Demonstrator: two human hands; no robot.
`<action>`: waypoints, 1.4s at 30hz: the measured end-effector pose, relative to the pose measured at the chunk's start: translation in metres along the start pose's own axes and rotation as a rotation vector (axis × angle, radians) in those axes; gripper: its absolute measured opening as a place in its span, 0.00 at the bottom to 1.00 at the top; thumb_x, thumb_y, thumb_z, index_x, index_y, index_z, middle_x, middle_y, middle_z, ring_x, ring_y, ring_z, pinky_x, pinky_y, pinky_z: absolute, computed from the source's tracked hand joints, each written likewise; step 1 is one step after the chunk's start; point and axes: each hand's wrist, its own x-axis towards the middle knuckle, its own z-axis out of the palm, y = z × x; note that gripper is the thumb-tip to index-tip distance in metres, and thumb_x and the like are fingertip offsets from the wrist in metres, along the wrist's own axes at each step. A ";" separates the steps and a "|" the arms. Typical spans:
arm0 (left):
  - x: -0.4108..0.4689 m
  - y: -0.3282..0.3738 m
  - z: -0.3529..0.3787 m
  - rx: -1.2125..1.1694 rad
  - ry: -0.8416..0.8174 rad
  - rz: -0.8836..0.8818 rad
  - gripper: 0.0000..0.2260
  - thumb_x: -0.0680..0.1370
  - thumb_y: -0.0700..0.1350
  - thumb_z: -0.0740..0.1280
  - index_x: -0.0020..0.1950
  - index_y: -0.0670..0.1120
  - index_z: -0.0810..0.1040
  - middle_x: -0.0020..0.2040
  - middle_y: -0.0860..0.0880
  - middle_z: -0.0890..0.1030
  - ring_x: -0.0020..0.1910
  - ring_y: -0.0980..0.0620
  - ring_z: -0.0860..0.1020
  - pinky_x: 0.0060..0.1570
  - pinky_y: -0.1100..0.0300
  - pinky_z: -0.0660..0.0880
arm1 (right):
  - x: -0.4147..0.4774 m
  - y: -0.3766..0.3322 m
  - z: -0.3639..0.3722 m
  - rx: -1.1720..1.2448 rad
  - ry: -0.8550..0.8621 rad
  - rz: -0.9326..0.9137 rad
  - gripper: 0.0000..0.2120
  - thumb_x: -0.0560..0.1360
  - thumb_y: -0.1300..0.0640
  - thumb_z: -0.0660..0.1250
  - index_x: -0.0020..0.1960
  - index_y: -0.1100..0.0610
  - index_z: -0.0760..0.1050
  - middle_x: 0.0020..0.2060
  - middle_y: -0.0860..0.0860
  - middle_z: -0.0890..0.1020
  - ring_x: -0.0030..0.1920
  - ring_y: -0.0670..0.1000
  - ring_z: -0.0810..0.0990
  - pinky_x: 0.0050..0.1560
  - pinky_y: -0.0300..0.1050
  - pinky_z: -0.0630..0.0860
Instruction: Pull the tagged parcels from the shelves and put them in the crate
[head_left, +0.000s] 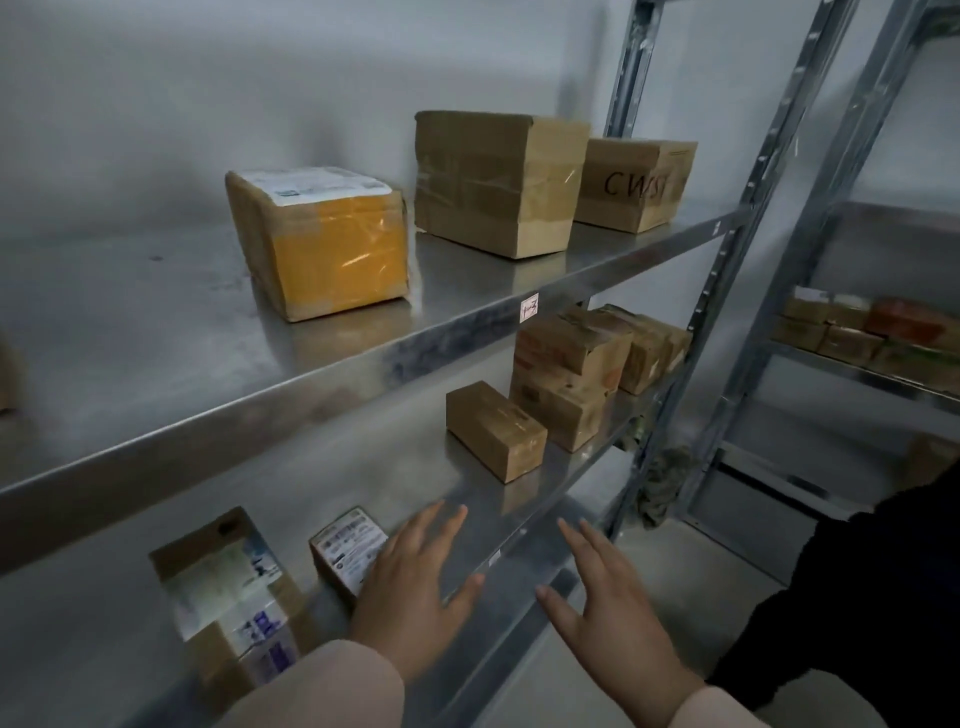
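Note:
My left hand (413, 587) is open, fingers spread, over the lower shelf (410, 467), right beside a small labelled parcel (347, 548). My right hand (608, 597) is open too, held in front of that shelf's front edge, holding nothing. A larger labelled box (228, 597) lies to the left on the same shelf. On the upper shelf (156, 332) sits a yellow-taped parcel with a white label (322, 241), a plain taped carton (498, 182) and a box marked in black letters (636, 182). No crate is in view.
Brown cartons (493, 428) and a stack of boxes (571, 379) stand further right on the lower shelf. A metal upright (727, 270) ends this rack; a second rack (862, 332) with parcels stands to the right. A person's dark sleeve (878, 597) is at the right edge.

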 end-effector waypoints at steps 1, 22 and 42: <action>0.011 -0.001 0.005 -0.006 0.009 -0.021 0.31 0.76 0.63 0.61 0.76 0.62 0.53 0.78 0.58 0.52 0.76 0.54 0.52 0.74 0.56 0.55 | 0.019 0.005 0.000 0.000 -0.006 -0.011 0.36 0.75 0.37 0.63 0.77 0.40 0.50 0.77 0.44 0.52 0.76 0.46 0.50 0.74 0.41 0.49; 0.225 0.069 0.102 -0.285 0.113 -0.553 0.24 0.79 0.44 0.65 0.74 0.46 0.65 0.70 0.50 0.65 0.72 0.49 0.62 0.66 0.67 0.55 | 0.314 0.089 0.002 0.355 -0.430 -0.242 0.18 0.76 0.43 0.63 0.63 0.30 0.62 0.52 0.30 0.69 0.57 0.36 0.68 0.62 0.43 0.68; 0.206 0.034 0.123 -1.779 0.453 -0.995 0.18 0.68 0.54 0.74 0.54 0.47 0.85 0.52 0.41 0.84 0.49 0.41 0.84 0.42 0.48 0.81 | 0.319 0.099 0.007 0.544 -0.519 -0.347 0.35 0.69 0.24 0.49 0.72 0.37 0.57 0.63 0.28 0.59 0.62 0.28 0.59 0.65 0.34 0.58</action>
